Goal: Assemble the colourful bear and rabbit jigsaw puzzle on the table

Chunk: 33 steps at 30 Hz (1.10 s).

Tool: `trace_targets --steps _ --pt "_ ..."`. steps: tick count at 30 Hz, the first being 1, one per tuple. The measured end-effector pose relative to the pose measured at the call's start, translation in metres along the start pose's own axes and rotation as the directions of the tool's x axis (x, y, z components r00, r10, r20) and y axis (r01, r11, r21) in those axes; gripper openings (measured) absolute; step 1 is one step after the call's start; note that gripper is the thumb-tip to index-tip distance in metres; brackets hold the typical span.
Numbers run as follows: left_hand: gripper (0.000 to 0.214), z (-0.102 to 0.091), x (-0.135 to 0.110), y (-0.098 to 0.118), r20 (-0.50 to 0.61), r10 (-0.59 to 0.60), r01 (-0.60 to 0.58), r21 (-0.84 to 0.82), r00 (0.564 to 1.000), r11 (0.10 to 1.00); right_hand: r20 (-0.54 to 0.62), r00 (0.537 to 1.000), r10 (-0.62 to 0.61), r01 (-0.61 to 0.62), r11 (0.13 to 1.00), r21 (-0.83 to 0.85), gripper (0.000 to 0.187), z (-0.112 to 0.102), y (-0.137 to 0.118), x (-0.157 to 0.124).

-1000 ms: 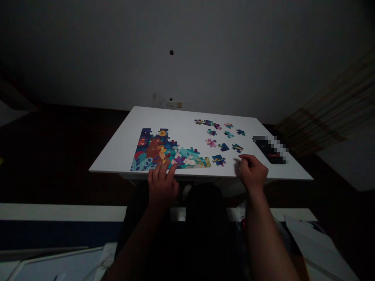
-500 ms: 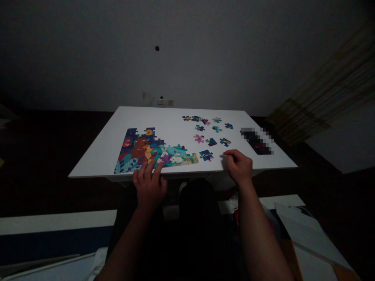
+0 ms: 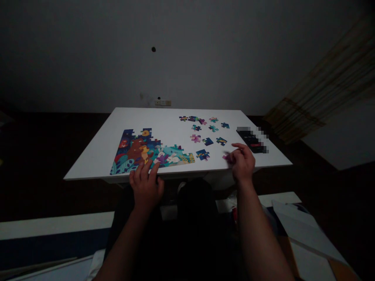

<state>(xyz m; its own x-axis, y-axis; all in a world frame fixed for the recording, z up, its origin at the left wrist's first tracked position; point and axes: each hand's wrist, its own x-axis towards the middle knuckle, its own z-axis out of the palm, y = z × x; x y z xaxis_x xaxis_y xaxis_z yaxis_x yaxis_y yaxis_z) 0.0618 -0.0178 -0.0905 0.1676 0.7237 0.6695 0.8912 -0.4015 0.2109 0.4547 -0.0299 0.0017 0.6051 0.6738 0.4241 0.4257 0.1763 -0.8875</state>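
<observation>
A partly joined jigsaw puzzle (image 3: 137, 149) with a bear and rabbits lies at the table's left front. My left hand (image 3: 146, 185) rests at its lower edge, fingers stretched out and loosely apart, holding nothing. Farther right, my right hand (image 3: 243, 166) pinches a purple puzzle piece (image 3: 226, 157), somewhat blurred and partly covered by the fingers. To the left of that hand is a dark blue puzzle piece (image 3: 202, 155). Behind it lie a pink puzzle piece (image 3: 195, 138) and several other loose ones.
A black phone (image 3: 249, 139), partly pixelated, lies on the right of the white table (image 3: 96, 150). The wall (image 3: 193, 58) behind carries a socket strip (image 3: 163, 102). White boards or boxes (image 3: 307, 234) sit low at the right.
My right hand has turned, its index finger lifting, and a purple puzzle piece now shows in its fingers. My left hand stays at the puzzle's edge. The whole view has shifted slightly.
</observation>
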Motion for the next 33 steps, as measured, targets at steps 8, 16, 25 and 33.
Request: trace_targets --steps 8,16,25,33 --pt "0.069 -0.006 0.004 0.016 -0.023 -0.065 0.063 -0.043 0.998 0.997 -0.224 0.972 -0.072 0.027 0.980 -0.197 0.036 -0.038 0.022 -0.031" --pt "0.071 -0.007 0.005 0.015 -0.009 -0.068 0.068 -0.063 0.998 0.996 0.177 0.979 -0.104 0.183 0.833 -0.523 0.033 -0.049 0.021 -0.061" --pt "0.068 -0.013 0.006 0.021 -0.001 -0.068 0.067 -0.041 0.998 0.997 0.384 0.910 -0.158 0.361 0.758 -0.543 0.031 0.012 -0.008 0.021" --pt "0.061 -0.018 0.006 0.024 0.043 -0.076 0.078 -0.046 0.996 0.996 0.535 0.844 -0.044 0.394 0.728 -0.561 0.025 0.063 0.007 0.080"
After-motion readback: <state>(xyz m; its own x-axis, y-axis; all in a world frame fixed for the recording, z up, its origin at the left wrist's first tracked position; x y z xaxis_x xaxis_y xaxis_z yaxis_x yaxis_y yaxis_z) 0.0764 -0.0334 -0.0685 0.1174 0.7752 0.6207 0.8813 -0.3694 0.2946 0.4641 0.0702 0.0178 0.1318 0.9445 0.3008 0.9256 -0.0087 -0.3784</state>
